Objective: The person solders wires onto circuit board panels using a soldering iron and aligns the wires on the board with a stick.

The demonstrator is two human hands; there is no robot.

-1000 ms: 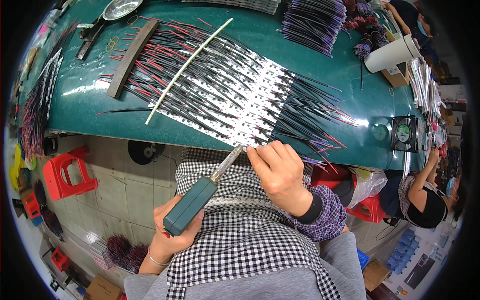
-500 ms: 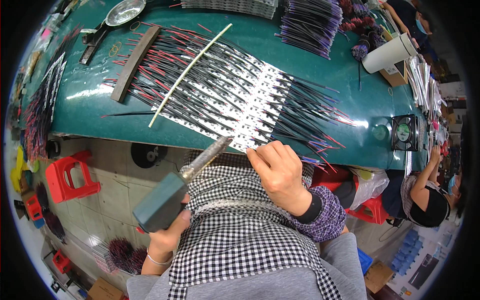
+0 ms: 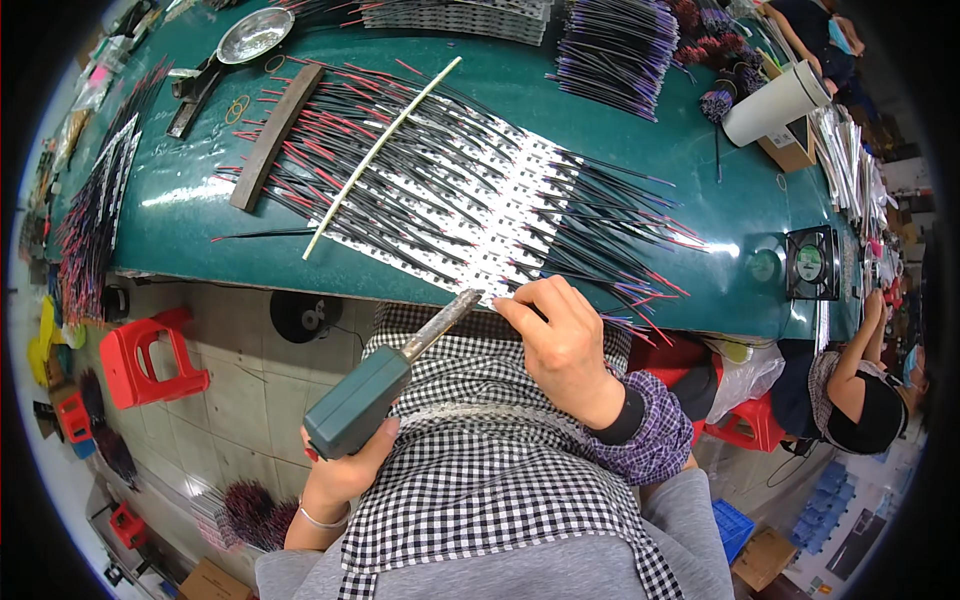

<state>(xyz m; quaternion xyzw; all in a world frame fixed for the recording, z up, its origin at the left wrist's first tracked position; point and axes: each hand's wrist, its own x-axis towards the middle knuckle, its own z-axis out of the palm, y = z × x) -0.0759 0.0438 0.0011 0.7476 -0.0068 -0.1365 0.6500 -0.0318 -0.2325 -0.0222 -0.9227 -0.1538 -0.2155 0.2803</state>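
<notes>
PCB panel (image 3: 513,212) lies on green bench (image 3: 165,235), left hand (image 3: 350,472) curled round soldering iron (image 3: 360,400), right hand (image 3: 565,342) bunched at near corner, pinch unclear; likely soldering, next move calls for tip clear of fingers.

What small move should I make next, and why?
Perhaps steady the dark-green, boxy-handled tool in your left grip: its long metal shaft ends at the near edge of the white, black-patterned flat panels, close to your right grip.
</notes>
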